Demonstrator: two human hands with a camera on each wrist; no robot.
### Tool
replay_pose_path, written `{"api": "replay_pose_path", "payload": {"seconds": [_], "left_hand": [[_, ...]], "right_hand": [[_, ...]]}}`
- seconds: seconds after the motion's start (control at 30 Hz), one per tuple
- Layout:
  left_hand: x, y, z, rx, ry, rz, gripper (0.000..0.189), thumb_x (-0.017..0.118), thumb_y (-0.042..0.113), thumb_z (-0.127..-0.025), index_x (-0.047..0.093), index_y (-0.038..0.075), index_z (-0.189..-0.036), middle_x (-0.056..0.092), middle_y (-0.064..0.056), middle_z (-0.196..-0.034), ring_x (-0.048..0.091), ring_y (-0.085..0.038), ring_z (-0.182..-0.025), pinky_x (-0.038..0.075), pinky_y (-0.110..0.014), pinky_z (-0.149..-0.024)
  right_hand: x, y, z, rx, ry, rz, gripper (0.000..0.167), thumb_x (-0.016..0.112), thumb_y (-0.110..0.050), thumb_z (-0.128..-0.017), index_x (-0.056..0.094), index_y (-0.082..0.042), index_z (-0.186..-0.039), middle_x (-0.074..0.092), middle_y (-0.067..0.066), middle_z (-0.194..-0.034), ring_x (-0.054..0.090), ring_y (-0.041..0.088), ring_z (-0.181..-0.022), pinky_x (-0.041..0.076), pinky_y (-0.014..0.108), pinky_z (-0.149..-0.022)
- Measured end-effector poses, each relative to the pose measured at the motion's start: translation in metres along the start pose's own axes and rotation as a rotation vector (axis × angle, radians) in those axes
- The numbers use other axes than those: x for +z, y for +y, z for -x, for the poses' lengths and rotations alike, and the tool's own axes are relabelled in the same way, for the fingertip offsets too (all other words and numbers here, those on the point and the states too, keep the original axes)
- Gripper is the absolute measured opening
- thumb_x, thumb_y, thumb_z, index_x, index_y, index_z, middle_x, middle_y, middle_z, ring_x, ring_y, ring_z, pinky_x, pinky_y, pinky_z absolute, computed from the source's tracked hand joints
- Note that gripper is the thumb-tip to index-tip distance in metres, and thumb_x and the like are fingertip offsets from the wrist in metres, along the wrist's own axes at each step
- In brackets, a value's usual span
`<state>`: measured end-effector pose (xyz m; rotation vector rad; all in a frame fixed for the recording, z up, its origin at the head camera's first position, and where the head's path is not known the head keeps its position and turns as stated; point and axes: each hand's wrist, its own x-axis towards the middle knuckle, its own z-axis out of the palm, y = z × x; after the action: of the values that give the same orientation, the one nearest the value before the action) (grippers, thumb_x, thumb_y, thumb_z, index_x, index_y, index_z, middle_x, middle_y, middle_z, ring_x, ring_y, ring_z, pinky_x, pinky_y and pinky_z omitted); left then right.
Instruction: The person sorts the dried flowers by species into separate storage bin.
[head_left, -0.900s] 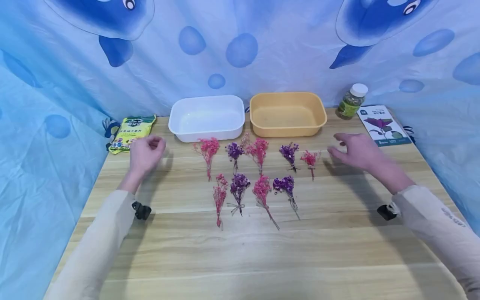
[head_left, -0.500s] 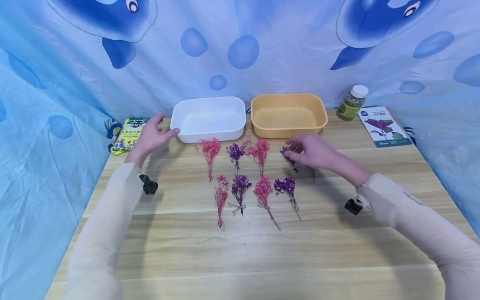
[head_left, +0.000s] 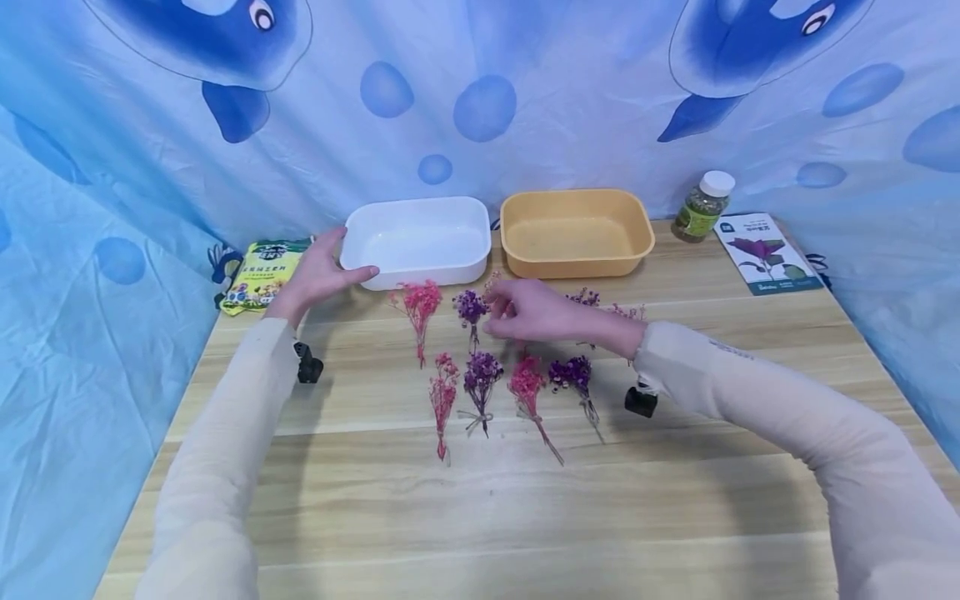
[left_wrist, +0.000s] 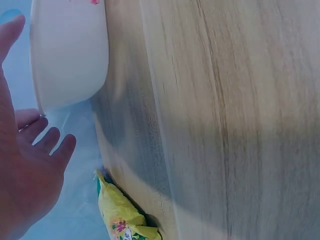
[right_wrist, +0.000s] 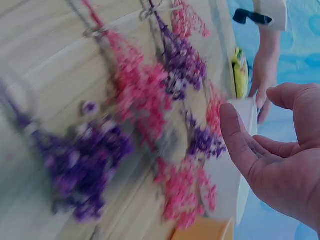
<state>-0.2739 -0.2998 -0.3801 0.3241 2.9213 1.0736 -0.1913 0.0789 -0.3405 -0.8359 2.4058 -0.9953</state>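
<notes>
At the left end of the white tub (head_left: 423, 272) is my left hand (head_left: 318, 271), thumb over the near rim and fingers by the far corner. In the left wrist view the fingers of that hand (left_wrist: 35, 165) are spread, with fingertips close to the tub's rim. My right hand (head_left: 532, 310) hovers above the back row of dried flower bunches, over a pink bunch and beside a purple bunch (head_left: 470, 307). The right wrist view has this hand (right_wrist: 280, 150) with loosely bent fingers and nothing between them. The pink bunch (right_wrist: 185, 192) under it is mostly hidden in the head view.
A yellow tub (head_left: 577, 268) stands right of the white one. Further right are a capped jar (head_left: 702, 208) and a flower-picture packet (head_left: 768, 254). A yellow bag (head_left: 258, 279) lies at the left. More bunches, such as a pink one (head_left: 442, 396), form a front row.
My right hand has swept left from beside the packet, across the back row. My left hand has moved from near the yellow bag to the white tub's left end, its fingers opening out.
</notes>
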Motion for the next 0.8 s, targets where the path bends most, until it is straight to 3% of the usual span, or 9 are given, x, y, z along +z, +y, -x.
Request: {"api": "replay_pose_path", "payload": {"seconds": [0.1, 0.27, 0.4, 0.53, 0.7, 0.8], "left_hand": [[0.001, -0.003, -0.002, 0.011, -0.001, -0.042, 0.099, 0.082, 0.040, -0.082, 0.027, 0.007, -0.158, 0.039, -0.022, -0.152, 0.035, -0.043, -0.136, 0.028, -0.069, -0.109], [0.003, -0.006, -0.003, -0.013, -0.016, -0.100, 0.105, 0.076, 0.050, -0.085, 0.017, 0.007, -0.161, 0.025, -0.021, -0.161, 0.024, -0.043, -0.144, 0.021, -0.069, -0.112], [0.003, -0.005, -0.003, -0.035, -0.028, -0.135, 0.107, 0.071, 0.055, -0.087, 0.012, 0.005, -0.160, 0.012, -0.019, -0.165, 0.013, -0.041, -0.148, 0.015, -0.067, -0.115], [0.003, -0.004, -0.004, -0.047, -0.030, -0.152, 0.108, 0.070, 0.056, -0.087, 0.011, 0.002, -0.160, 0.011, -0.020, -0.165, 0.011, -0.041, -0.149, 0.013, -0.065, -0.116], [0.002, -0.005, -0.004, -0.051, -0.038, -0.180, 0.108, 0.068, 0.058, -0.088, 0.012, -0.001, -0.158, 0.011, -0.022, -0.164, 0.009, -0.040, -0.149, 0.010, -0.062, -0.118], [0.002, -0.005, -0.004, -0.053, -0.042, -0.194, 0.108, 0.067, 0.059, -0.088, 0.012, -0.002, -0.158, 0.010, -0.022, -0.164, 0.007, -0.038, -0.150, 0.009, -0.060, -0.118]], "right_hand": [[0.006, -0.010, -0.011, 0.011, -0.029, -0.042, 0.052, 0.072, -0.022, -0.094, 0.054, 0.005, -0.134, 0.066, 0.006, -0.106, 0.068, 0.028, -0.088, 0.058, 0.028, -0.076], [0.017, -0.016, -0.030, 0.023, -0.034, -0.105, 0.052, 0.070, -0.023, -0.095, 0.053, 0.004, -0.136, 0.066, 0.005, -0.107, 0.067, 0.023, -0.092, 0.056, 0.027, -0.082], [0.029, -0.022, -0.045, 0.069, 0.006, -0.163, 0.052, 0.069, -0.021, -0.095, 0.051, 0.004, -0.137, 0.068, 0.006, -0.102, 0.070, 0.023, -0.084, 0.058, 0.028, -0.078], [0.045, -0.032, -0.061, 0.106, 0.054, -0.190, 0.054, 0.070, -0.018, -0.095, 0.047, 0.007, -0.137, 0.068, 0.008, -0.096, 0.072, 0.029, -0.076, 0.059, 0.032, -0.070], [0.067, -0.038, -0.080, 0.166, 0.096, -0.230, 0.074, 0.073, -0.015, -0.093, 0.030, 0.007, -0.150, 0.070, 0.014, -0.086, 0.072, 0.032, -0.071, 0.061, 0.037, -0.063], [0.077, -0.041, -0.089, 0.220, 0.166, -0.180, 0.086, 0.076, -0.016, -0.090, 0.023, 0.003, -0.155, 0.070, 0.014, -0.083, 0.069, 0.027, -0.064, 0.059, 0.031, -0.057]]}}
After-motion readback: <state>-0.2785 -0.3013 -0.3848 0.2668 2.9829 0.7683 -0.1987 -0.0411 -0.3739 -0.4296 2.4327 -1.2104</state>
